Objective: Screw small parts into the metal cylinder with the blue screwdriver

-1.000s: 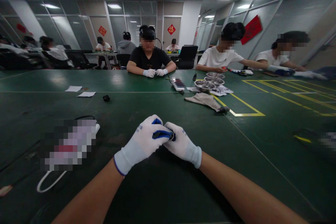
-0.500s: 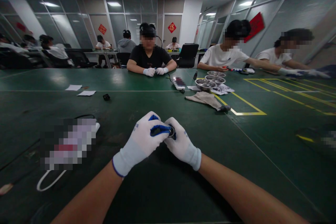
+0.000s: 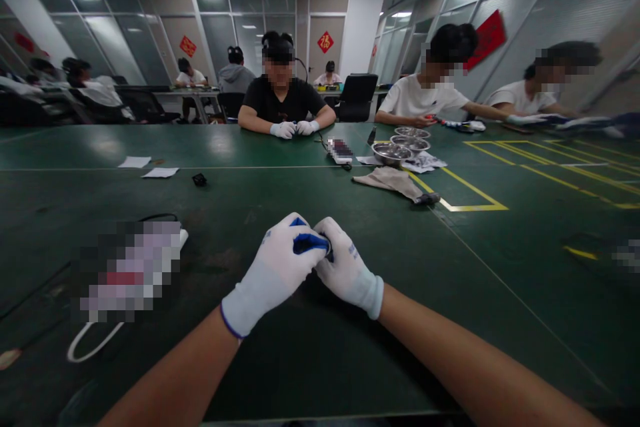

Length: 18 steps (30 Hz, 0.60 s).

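White knit gloves with blue inner faces covered both hands, which met at the centre of the frame above the dark green counter (image 3: 310,373). The left hand (image 3: 280,260) had its fingers drawn together, their tips pinched on a small dark round piece with a pale rim (image 3: 329,251). The right hand (image 3: 346,263) was curled closed around the same piece from the other side. Most of the piece was hidden by the gloves, so its full shape could not be told.

Left of the hands lay a pixelated lilac and white item (image 3: 137,267), a white cord loop (image 3: 80,350) at its lower end. Farther up the counter, left of centre, were a small black object (image 3: 199,179) and two white paper sheets (image 3: 160,173). Right of centre lay a crumpled beige cloth (image 3: 387,180), a dark object (image 3: 427,199) touching its right end, near yellow tape lines (image 3: 475,208). Just beyond the cloth stood three shiny round metal bowls (image 3: 391,153), close together.

At the upper centre, a person in a black shirt (image 3: 280,103) sat across the counter, white-gloved hands together on it. Two people in white shirts (image 3: 425,99) sat at the upper right, arms over the counter.
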{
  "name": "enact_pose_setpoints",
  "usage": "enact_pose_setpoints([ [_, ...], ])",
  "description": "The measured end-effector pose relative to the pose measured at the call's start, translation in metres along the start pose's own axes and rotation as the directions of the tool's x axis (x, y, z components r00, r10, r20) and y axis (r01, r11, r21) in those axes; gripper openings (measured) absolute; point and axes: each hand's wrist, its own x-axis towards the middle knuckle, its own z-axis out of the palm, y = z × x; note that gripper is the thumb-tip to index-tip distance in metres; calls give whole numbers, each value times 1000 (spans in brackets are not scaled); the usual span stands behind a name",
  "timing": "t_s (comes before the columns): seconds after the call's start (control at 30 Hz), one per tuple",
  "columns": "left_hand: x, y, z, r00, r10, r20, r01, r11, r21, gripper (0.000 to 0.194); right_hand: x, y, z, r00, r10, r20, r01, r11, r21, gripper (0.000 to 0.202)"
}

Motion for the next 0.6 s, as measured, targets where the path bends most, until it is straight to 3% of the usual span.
enact_pose_setpoints([
  [0.17, 0, 2, 3, 994, -84, -67, 89, 993, 71, 7, -1, 3, 2, 1000, 19, 8, -19, 999, -39, 14],
  [0.4, 2, -3, -4, 997, 44, 69, -50, 996, 80, 12, -3, 3, 3, 998, 43, 48, -42, 999, -10, 13],
  [0.6, 2, 0, 8, 988, -92, -127, 106, 988, 109, 7, -3, 10, 5, 998, 64, 0, -63, 996, -61, 10],
])
